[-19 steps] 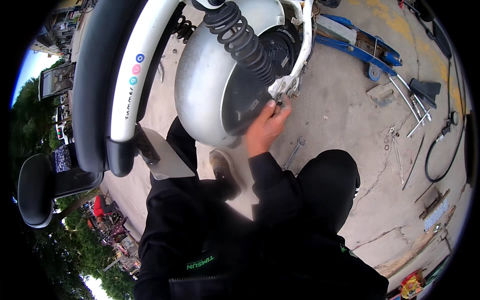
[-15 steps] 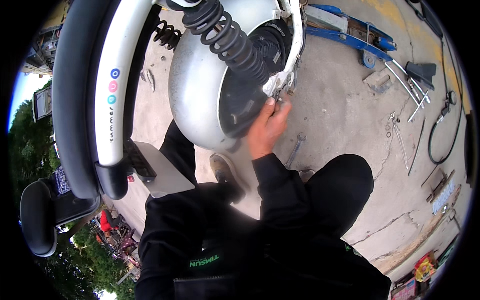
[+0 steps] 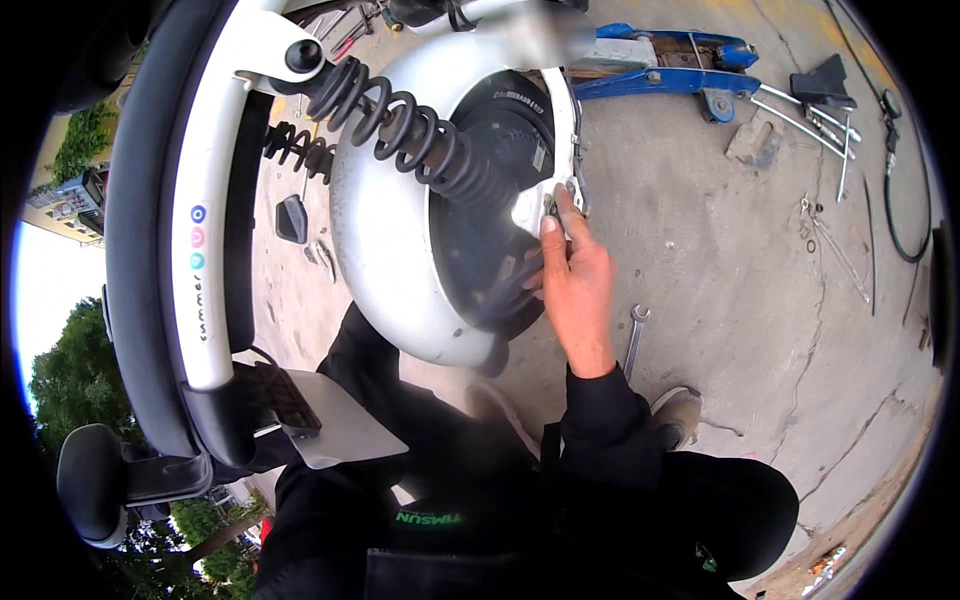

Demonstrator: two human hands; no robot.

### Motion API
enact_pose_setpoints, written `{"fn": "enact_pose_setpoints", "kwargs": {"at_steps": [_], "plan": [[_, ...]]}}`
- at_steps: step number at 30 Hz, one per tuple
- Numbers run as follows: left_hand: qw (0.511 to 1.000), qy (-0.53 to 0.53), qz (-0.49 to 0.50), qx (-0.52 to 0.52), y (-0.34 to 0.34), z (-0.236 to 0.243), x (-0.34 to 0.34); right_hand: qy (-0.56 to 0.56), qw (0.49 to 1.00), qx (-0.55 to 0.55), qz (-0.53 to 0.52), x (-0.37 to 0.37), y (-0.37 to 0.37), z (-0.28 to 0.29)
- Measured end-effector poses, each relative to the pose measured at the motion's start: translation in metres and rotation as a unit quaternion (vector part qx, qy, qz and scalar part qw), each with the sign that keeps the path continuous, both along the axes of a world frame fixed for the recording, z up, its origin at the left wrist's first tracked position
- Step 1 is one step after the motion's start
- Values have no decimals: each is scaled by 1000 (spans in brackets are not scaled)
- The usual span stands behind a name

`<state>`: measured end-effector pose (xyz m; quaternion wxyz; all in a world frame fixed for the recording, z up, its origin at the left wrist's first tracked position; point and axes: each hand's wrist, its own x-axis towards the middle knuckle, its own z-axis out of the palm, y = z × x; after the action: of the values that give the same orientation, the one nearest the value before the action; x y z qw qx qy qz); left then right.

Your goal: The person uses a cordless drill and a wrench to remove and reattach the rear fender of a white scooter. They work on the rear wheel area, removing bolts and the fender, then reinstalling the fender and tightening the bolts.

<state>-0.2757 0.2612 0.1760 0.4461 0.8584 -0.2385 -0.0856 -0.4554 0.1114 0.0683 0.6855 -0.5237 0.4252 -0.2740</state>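
Observation:
My right hand [image 3: 580,285] reaches up to the rear wheel [image 3: 480,240] of a white scooter. Its thumb and index finger close at the silver bracket [image 3: 533,207] by the wheel's centre; whatever small part they pinch is hidden. The other fingers curl in toward the dark wheel. Above and left of the hand, a black coil-spring shock absorber [image 3: 405,130] slants down to that bracket. A silvery white fender [image 3: 385,270] curves around the wheel. My left hand does not show.
An open-end wrench [image 3: 636,335] lies on the concrete near my right shoe [image 3: 677,415]. A blue floor jack [image 3: 670,82] stands at the far right, with metal rods beside it and a black hose [image 3: 888,190] beyond. The scooter's white frame [image 3: 205,210] and a plate [image 3: 345,420] fill the left.
The view has shifted, so the wrench and my right shoe show more fully. My right hand stays at the bracket, its wrist now lower and its index finger stretched farther up.

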Motion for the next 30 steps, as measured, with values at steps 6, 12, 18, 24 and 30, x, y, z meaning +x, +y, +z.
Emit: {"fn": "enact_pose_setpoints", "kwargs": {"at_steps": [6,12,18,24,30], "plan": [[1000,-7,-7,2,2,-9,3,115,983,-142,33,-5,-12,-8],[1000,-16,-8,8,-1,-12,8,154,973,-167,-32,2,-1,-11],[1000,-14,-13,10,-8,-27,12,177,969,-168,-38,2,4,-13],[1000,-5,1,2,-11,-51,34,-26,955,-273,-109,39,-45,8],[998,53,-18,-28,-37,-102,28,-50,920,-361,143,118,-141,8]]}}
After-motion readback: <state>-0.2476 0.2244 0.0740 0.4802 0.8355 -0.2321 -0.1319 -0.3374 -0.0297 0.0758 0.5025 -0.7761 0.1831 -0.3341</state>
